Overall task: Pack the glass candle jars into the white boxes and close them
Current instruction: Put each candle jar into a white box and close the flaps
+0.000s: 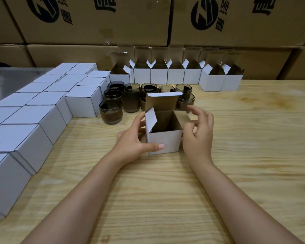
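Stacked brown shipping cartons [95,23] with black print form a wall well beyond both hands. The pale wooden surface [236,138] lies under the forearms. A stepped block of closed white boxes [42,111] runs along it to the left of the left hand. A row of open white boxes [158,76] stands beyond the hands against the cartons, lids up. Between the two hands an open white box [165,141] stands upright on the surface, its lid flap raised at the far side, its left side flap up and its brown inside showing. Just beyond this box a cluster of smoky glass candle jars [111,111] stands on the surface, none of them in a box. The left hand [130,141] grips the box, thumb across its front face and fingers round its left wall. The right hand [199,136] is just beside the right wall, fingers loosely curled and spread, gripping nothing; whether the thumb touches the wall cannot be told.
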`<state>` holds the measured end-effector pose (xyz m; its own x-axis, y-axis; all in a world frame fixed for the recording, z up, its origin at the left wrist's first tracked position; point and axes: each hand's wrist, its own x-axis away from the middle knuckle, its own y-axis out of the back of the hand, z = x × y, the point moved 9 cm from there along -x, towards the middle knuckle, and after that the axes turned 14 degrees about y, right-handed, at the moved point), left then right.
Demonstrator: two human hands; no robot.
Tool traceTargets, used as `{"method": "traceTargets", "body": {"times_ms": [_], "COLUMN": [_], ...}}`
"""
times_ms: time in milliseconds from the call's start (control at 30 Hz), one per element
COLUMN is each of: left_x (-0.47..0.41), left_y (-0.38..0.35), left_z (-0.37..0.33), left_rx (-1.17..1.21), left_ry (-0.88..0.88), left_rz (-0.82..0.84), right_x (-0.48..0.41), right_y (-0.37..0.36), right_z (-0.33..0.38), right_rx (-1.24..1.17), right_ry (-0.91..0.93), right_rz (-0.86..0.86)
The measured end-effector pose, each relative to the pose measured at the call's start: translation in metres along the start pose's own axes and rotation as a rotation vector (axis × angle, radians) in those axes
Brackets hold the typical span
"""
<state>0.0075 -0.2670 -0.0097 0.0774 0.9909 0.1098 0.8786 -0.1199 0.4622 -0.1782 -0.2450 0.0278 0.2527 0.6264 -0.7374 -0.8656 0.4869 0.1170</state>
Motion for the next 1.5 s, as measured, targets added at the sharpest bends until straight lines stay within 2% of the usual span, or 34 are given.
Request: {"method": "traceTargets", "body": {"times_ms": [100,300,433,600,733,833,900,967,1100,1233,1400,1500], "left_x": [-0.001,-0.003,0.002,-0.004,-0.005,-0.008,-0.012,-0.012,-0.010,-0.010,-0.011,-0.007], "left_y": [0.000,-0.005,-0.013,-0.013,-0.018,-0.011,-0.004,0.002,0.005,0.006,0.010,0.011], "left_z": [0.001,0.000,-0.010,-0.011,0.001,0.018,0.016,0.004,-0.005,-0.008,-0.003,-0.006], "left_rx": [0.010,0.111,0.303,0.354,0.565,0.683,0.761,0.811,0.761,0.745,0.680,0.631], "left_ry": [0.002,-0.029,-0.084,0.034,0.121,0.265,0.183,0.023,-0.130,-0.138,-0.066,-0.086], "left_rz": [0.011,0.076,0.150,-0.044,0.034,-0.002,-0.010,0.021,0.057,0.055,-0.021,-0.048], "right_x": [0.001,0.002,0.005,0.001,0.002,0.001,0.002,0.003,0.003,0.003,0.002,0.002], "right_y": [-0.002,-0.006,-0.008,-0.012,-0.013,-0.014,-0.015,-0.017,-0.019,-0.022,-0.022,-0.022], "right_z": [-0.016,-0.012,-0.013,0.000,0.000,0.002,0.003,0.002,-0.002,-0.005,-0.007,-0.006], "right_rx": [-0.113,-0.078,-0.142,-0.093,-0.148,-0.157,-0.157,-0.144,-0.081,-0.060,0.000,0.027], "right_ry": [-0.132,-0.060,-0.102,0.015,-0.003,0.009,0.013,-0.011,-0.052,-0.082,-0.082,-0.074], "right_rz": [0.000,0.070,0.071,0.112,0.128,0.150,0.166,0.184,0.213,0.255,0.311,0.320]}}
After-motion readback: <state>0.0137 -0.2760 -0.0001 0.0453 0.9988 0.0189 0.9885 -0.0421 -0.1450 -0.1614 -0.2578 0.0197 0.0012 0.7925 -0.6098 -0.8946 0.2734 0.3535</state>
